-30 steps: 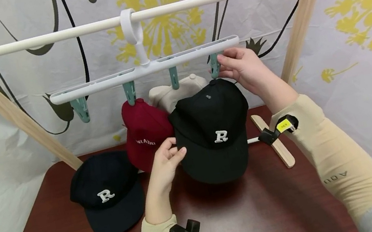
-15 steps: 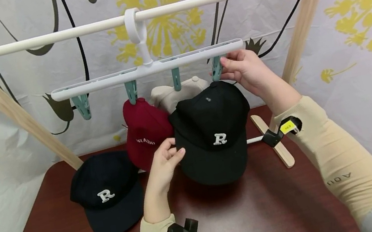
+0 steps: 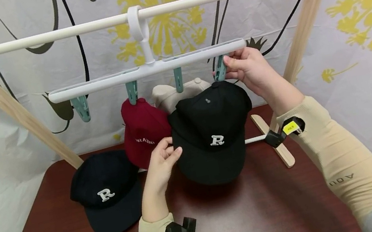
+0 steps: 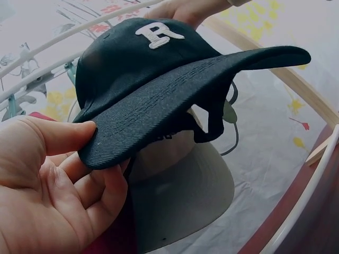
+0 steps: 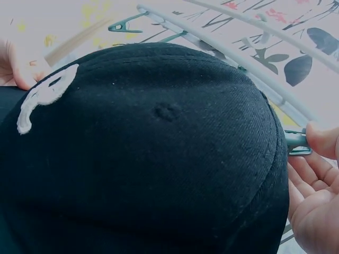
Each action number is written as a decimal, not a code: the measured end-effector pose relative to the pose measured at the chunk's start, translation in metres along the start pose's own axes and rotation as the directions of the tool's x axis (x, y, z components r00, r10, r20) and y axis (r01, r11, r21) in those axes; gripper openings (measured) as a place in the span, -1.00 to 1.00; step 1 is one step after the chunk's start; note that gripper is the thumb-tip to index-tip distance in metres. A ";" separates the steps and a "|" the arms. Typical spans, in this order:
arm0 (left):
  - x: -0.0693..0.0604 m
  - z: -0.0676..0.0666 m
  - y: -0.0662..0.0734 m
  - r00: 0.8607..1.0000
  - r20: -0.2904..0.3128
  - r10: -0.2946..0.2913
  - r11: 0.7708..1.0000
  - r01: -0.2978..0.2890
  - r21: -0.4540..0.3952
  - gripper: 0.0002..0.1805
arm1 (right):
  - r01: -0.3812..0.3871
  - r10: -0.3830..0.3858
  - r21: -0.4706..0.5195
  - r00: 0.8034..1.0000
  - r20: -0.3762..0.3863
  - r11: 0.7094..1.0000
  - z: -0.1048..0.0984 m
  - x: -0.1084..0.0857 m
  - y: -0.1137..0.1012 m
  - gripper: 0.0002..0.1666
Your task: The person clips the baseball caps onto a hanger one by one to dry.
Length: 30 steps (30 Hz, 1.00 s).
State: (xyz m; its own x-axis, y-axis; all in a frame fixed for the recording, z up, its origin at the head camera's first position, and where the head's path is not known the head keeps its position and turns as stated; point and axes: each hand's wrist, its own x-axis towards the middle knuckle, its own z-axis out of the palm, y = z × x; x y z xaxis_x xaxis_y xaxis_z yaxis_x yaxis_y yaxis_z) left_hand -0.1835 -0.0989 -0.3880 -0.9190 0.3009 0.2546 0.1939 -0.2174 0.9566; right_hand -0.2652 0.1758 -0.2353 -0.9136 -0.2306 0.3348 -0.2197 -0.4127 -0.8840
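Observation:
My left hand [image 3: 157, 164] pinches the left edge of the brim of a black baseball cap [image 3: 217, 116] with a white R. The left wrist view shows the thumb on top of the brim [image 4: 159, 100] and fingers below it. My right hand [image 3: 251, 71] holds the teal clip [image 3: 220, 69] at the right end of a white hanger [image 3: 109, 82] between thumb and fingers. The clip's lower end meets the top of the cap's crown; in the right wrist view the clip [image 5: 297, 141] sits at the crown's edge. Whether its jaws grip the fabric cannot be told.
A red cap [image 3: 141, 126] hangs from another clip [image 3: 132, 92], and a beige cap [image 3: 167, 96] from a third, behind the black one. At the left end an unused clip [image 3: 81, 108] dangles. A navy cap [image 3: 107, 179] lies on the dark red table [image 3: 220, 226] under the rack's white rod [image 3: 45, 36].
The hanger's right end has dipped a little, so the bar is closer to level. My right hand and the clip moved slightly right and down; the left hand keeps the brim.

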 end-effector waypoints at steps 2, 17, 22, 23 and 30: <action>0.000 -0.001 0.000 1.000 -0.004 0.000 1.000 0.000 -0.003 -0.78 | 0.000 0.000 -0.005 1.000 0.002 1.000 0.000 -0.001 -0.001 -0.88; -0.003 -0.007 0.001 1.000 0.000 0.017 1.000 -0.017 0.024 -0.78 | -0.020 0.020 -0.013 1.000 0.005 1.000 -0.001 -0.006 -0.002 -0.85; -0.004 -0.008 0.000 1.000 0.003 0.022 1.000 -0.022 0.022 -0.78 | -0.028 0.028 0.003 1.000 0.007 1.000 0.000 -0.006 -0.002 -0.85; -0.004 -0.009 0.000 1.000 0.003 0.022 1.000 -0.022 0.021 -0.78 | -0.029 0.029 0.006 1.000 0.006 1.000 0.000 -0.007 -0.002 -0.85; -0.004 -0.011 0.000 0.999 -0.008 0.033 0.999 -0.033 0.021 -0.79 | -0.048 0.048 0.003 0.999 0.004 0.999 0.001 -0.009 -0.002 -0.88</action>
State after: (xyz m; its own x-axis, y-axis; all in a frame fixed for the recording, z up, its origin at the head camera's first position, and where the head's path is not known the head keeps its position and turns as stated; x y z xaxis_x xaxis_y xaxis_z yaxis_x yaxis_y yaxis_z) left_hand -0.1833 -0.1103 -0.3902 -0.9148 0.2861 0.2851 0.2314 -0.2075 0.9505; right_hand -0.2566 0.1779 -0.2360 -0.9218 -0.2537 0.2931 -0.1744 -0.4039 -0.8980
